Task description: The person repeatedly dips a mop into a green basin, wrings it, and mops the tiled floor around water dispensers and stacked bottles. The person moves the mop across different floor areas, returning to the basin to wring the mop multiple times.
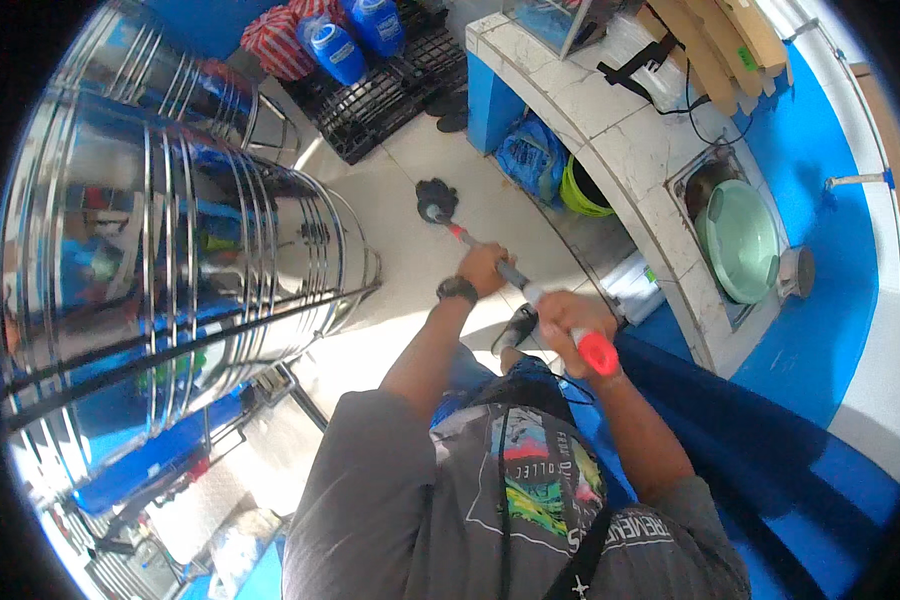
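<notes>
1. Head view: a mop (490,258) runs from a dark mop head (436,199) on the pale tiled floor (410,160) up to a red grip end (598,353) near the person's chest; it lies between a large shiny steel tank (170,270) and a tiled counter (620,150)
2. Handling, as a judgement: the shaft looks stiff, slim and light, with the head the heavier, floppier end if wet; a smooth pole could slip, so two spaced holds on the shaft suit it, as here
3. The left hand (482,268), wearing a dark wristwatch (457,290), is lower on the shaft, fingers wrapped closed around it
4. The right hand (562,318) is clenched around the pole just below the red grip end, touching it
5. A pale green basin (740,240) sits in the counter's sink, well apart from the mop
</notes>
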`<state>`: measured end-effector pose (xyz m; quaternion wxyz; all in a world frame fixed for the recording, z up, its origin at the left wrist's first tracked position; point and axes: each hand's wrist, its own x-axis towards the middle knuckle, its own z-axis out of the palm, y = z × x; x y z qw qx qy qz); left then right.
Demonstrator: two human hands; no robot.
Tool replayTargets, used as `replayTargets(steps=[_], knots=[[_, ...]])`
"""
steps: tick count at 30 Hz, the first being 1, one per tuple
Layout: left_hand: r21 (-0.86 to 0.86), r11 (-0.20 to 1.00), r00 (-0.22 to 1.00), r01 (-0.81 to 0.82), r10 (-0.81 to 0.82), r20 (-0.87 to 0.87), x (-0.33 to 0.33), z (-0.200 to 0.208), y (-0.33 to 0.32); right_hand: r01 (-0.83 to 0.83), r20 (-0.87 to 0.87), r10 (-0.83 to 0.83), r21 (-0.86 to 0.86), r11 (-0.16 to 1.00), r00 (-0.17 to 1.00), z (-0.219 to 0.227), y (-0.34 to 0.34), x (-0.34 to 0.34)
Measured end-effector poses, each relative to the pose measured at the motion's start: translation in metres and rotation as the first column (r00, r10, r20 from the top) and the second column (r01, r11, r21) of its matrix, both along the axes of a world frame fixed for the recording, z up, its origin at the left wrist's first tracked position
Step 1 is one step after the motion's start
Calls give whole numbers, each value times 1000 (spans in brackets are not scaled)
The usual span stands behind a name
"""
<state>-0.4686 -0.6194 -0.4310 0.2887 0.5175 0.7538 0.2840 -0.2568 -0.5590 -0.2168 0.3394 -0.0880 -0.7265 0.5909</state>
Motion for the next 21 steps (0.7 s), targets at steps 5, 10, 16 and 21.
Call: replayTargets(steps=[5,10,16,21], knots=[[-85,989,992,-121,116,-59,8,2,3,-268,11,268,9,963,963,-4,25,6],[-68,970,970,-235,230,-79,55,19,-42,-482,126,470,91,872,874,37,13,28],[55,900,902,-431,432,-5,99,53,-99,-704,150,691,69,707,708,74,19,14],[-98,851,856,-516,517,-19,105,48,-145,-710,66,726,-166,684,684,57,17,-13]])
